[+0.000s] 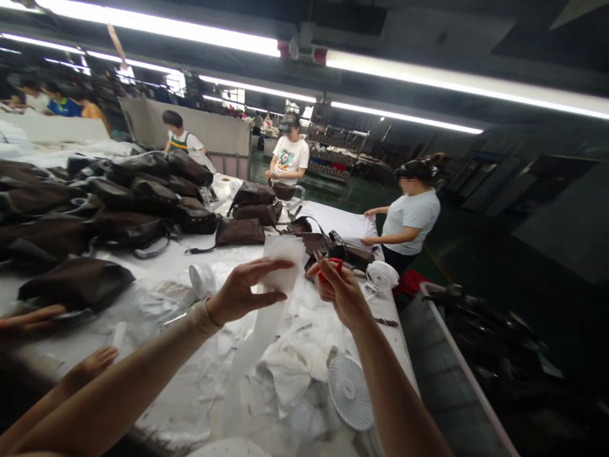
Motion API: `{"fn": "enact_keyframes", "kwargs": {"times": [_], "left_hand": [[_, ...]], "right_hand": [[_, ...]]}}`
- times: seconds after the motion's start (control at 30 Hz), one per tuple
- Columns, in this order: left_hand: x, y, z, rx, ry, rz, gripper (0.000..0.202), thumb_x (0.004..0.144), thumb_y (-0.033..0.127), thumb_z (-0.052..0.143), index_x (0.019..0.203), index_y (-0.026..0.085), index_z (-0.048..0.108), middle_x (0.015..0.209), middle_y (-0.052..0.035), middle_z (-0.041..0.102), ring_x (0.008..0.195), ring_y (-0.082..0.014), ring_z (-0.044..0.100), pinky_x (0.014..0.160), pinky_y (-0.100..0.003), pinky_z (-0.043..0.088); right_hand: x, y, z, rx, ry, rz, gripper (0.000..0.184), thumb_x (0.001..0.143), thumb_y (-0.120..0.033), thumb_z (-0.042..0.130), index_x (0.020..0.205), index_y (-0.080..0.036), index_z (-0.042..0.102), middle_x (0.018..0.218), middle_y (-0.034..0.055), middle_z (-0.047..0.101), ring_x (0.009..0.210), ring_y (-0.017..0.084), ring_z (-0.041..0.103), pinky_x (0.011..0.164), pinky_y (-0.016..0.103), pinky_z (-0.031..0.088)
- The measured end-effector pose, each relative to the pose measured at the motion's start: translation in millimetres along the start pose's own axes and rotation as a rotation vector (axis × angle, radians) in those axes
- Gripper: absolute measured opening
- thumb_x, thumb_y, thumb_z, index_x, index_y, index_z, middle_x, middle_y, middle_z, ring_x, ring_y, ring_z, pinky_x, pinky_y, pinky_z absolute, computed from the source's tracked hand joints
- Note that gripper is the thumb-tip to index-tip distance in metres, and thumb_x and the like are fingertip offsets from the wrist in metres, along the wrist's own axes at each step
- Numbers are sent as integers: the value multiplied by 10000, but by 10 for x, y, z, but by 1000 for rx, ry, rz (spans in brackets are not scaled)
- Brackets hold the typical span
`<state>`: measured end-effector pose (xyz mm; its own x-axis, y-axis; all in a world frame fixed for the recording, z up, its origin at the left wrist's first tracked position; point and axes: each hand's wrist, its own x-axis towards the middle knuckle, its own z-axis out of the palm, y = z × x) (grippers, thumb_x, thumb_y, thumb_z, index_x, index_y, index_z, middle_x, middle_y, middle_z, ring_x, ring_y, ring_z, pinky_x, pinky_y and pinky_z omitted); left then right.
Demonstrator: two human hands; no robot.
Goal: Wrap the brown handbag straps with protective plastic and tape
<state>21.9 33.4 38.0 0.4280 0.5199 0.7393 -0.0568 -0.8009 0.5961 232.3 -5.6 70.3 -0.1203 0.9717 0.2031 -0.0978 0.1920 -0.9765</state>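
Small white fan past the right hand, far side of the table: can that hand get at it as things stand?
Probably yes. The fan sits just beyond the right hand with nothing seeming to block the way, but the hand holds red-handled scissors, likely needing setting down first.

You have open air between your left hand (pixel 242 292) and right hand (pixel 340 295), with the red scissors (pixel 330 266) in the right. The paper strip (pixel 280 266) hangs down through that gap. Below, a small fan (pixel 351 392) stands on crumpled paper (pixel 295 374). Two more fans (pixel 203 280) (pixel 383 276) sit beyond your hands, brown bags (pixel 133 197) pile farther left, and a co-worker's hand (pixel 90 365) reaches in beside your left forearm (pixel 143 362).
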Motion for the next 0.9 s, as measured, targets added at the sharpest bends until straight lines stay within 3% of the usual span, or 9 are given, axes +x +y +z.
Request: {"fn": "enact_keyframes", "kwargs": {"times": [0.13,0.33,0.53,0.7,0.9], "left_hand": [[16,-10,-96,-1,7,0,562,721,286,762,1248,173,603,1229,-127,630,1131,-245,584,941,-327,500],[65,20,-115,11,-38,0,622,713,300,769,1285,156,571,1244,-133,615,1098,-222,595,859,-256,527],[64,7,-104,15,-53,32,630,720,283,765,1300,153,557,1254,-147,611,1095,-223,600,830,-250,540],[74,-23,-86,6,-60,13,632,725,279,761,1310,158,551,1285,-154,597,1167,-247,572,913,-288,519],[101,38,-55,78,-62,33,635,723,287,763,1313,177,555,1293,-133,606,1163,-257,588,986,-325,490]], "right_hand": [[-123,-19,-215,-225,-197,174,523,800,-627,555,794,-117,671,504,-94,208,451,54,119,438,255,70],[-133,-39,-203,-514,-284,125,542,790,-633,547,727,-125,725,482,-62,279,451,67,223,441,270,110],[-59,-39,-157,-529,-290,97,526,803,-617,539,725,-135,733,492,-57,283,471,75,224,451,266,128],[-14,-15,-91,-506,-333,87,496,814,-590,550,728,-136,732,496,-52,304,487,79,230,461,262,146],[-18,-18,-58,-477,-270,43,474,771,-584,608,644,-139,709,493,-47,351,501,79,251,478,261,167]]}}
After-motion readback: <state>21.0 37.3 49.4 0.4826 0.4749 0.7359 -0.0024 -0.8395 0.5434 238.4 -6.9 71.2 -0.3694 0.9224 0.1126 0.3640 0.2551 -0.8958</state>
